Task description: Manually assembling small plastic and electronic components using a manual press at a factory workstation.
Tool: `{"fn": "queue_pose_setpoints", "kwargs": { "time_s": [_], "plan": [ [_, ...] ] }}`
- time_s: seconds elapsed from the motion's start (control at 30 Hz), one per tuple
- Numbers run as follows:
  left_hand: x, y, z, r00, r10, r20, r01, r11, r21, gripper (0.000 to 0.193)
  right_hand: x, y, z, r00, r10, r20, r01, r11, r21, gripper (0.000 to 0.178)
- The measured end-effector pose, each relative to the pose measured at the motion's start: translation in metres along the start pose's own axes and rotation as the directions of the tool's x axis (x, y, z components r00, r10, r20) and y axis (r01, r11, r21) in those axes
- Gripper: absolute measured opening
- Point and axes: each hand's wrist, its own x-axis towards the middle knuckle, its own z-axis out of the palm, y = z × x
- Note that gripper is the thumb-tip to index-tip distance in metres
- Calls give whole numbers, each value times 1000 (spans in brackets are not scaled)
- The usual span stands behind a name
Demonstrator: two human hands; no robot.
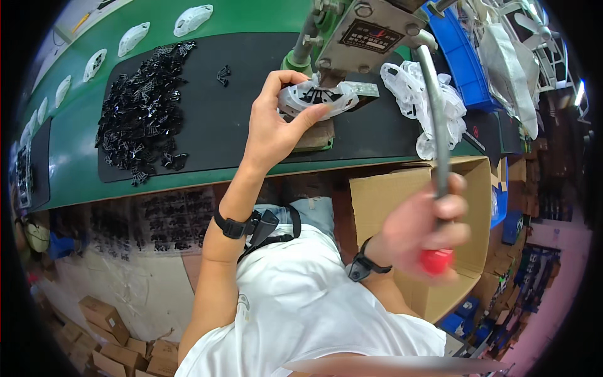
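My left hand (273,122) is closed round one end of a translucent white plastic shell (344,103), its thumb along the near rim. A black pronged clip (314,95) lies inside the shell. The ram of a bench-mounted hand press (331,76) comes down right at the shell; whether it touches is hard to tell. My right hand (418,229), blurred by motion, grips the long metal lever (433,103) of the press near its red knob (436,261).
A heap of black clips (141,116) covers the mat's left side, with a few loose clips (223,75) apart. White shells (433,107) are piled right of the press, near a blue crate (461,60). An open cardboard box (389,207) stands below the bench edge. More shells (134,39) line the green bench.
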Motion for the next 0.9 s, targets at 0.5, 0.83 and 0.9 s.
{"fn": "queue_pose_setpoints", "kwargs": {
  "time_s": [0.5,0.83,0.9],
  "plan": [
    [47,34,-111,953,-251,-171,211,952,-224,38,140,67,23,962,183,-201,-187,982,-1,46],
    [216,-111,-129,833,-465,-301,462,883,-85,47,-25,65,-16,701,580,-414,-629,777,23,17],
    [221,-137,-182,882,-367,-297,451,838,307,55,-22,61,-22,710,565,-420,-618,786,13,17]
  ]
}}
